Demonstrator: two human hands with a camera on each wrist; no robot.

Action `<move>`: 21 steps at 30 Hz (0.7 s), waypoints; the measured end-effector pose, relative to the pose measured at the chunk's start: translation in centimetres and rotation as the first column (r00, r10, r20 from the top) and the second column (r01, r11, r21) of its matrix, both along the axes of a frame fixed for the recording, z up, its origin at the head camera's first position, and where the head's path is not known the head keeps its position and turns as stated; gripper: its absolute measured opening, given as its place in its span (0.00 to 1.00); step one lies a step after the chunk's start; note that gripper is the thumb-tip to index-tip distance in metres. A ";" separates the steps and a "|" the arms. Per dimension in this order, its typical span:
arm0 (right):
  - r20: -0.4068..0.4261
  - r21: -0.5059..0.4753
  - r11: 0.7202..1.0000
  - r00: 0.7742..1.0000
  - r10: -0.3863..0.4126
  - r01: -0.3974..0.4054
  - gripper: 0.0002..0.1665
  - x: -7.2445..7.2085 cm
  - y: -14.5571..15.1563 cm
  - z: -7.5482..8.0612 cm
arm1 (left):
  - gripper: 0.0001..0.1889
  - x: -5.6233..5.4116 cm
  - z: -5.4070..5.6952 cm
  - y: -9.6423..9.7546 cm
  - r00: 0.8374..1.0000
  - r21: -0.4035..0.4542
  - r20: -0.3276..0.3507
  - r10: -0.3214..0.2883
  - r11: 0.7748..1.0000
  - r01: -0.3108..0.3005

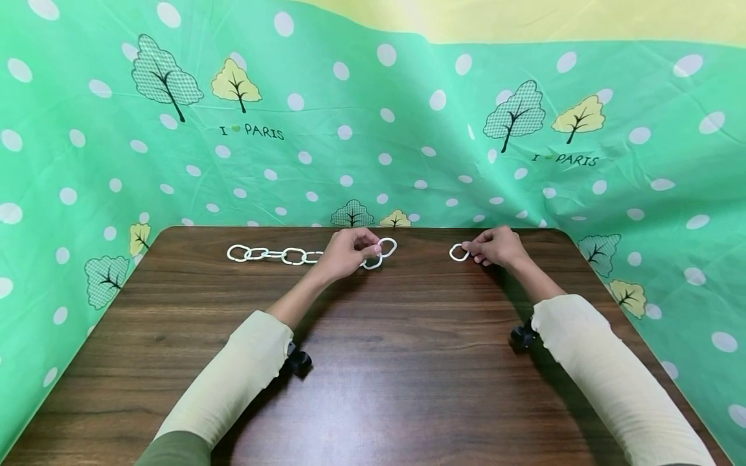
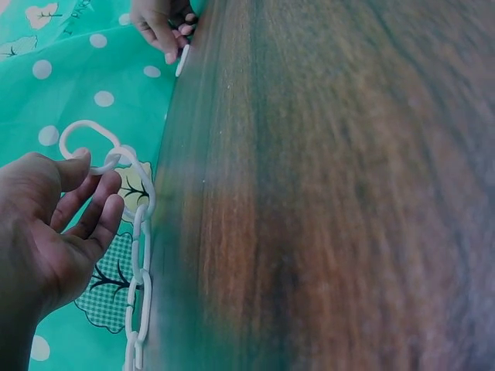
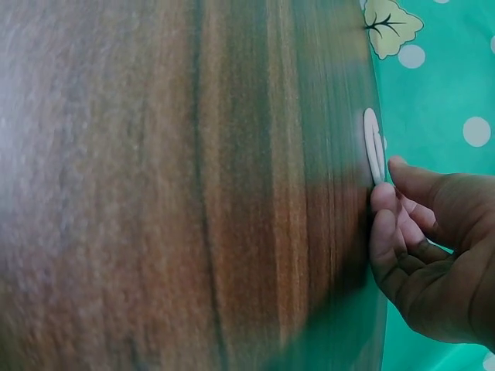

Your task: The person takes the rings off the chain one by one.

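A chain of white plastic links point(image 1: 294, 257) lies stretched along the far side of the brown table. My left hand point(image 1: 350, 254) pinches its right end link point(image 1: 388, 247) between thumb and fingers, and in the left wrist view that link point(image 2: 89, 124) is raised with the chain trailing below. Part of the chain is hidden behind the left hand in the head view. Farther right, a separate white link point(image 1: 458, 252) is pinched by the fingertips of my right hand point(image 1: 497, 248). The right wrist view shows this loose link point(image 3: 373, 147) edge-on at the tabletop.
The wood-grain table point(image 1: 396, 362) ends just beyond both hands. A green polka-dot cloth point(image 1: 361, 155) with printed trees hangs behind and along both sides. Black wrist devices point(image 1: 298, 362) sit under the cream sleeves.
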State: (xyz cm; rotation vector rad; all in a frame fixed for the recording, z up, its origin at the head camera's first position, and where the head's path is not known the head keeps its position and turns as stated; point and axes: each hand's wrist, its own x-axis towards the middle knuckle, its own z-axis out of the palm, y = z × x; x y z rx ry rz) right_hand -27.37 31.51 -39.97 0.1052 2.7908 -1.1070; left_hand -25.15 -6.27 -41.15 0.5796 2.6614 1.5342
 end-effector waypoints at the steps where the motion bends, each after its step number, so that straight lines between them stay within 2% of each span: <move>1: -0.001 0.003 1.000 1.000 0.000 0.000 0.24 0.0 0.0 0.1 | 0.05 0.0 0.0 0.0 1.000 0.002 0.000 -0.001 1.000 0.001; 12: -0.015 0.010 0.999 0.999 0.039 -0.039 0.25 0.2 -0.2 0.6 | 0.05 0.3 0.2 0.0 1.000 0.005 -0.009 0.000 1.000 0.000; 21: -0.047 0.011 0.998 0.996 0.070 -0.069 0.22 0.5 -1.6 1.2 | 0.06 0.4 0.1 0.0 1.000 0.015 -0.010 0.007 1.000 -0.006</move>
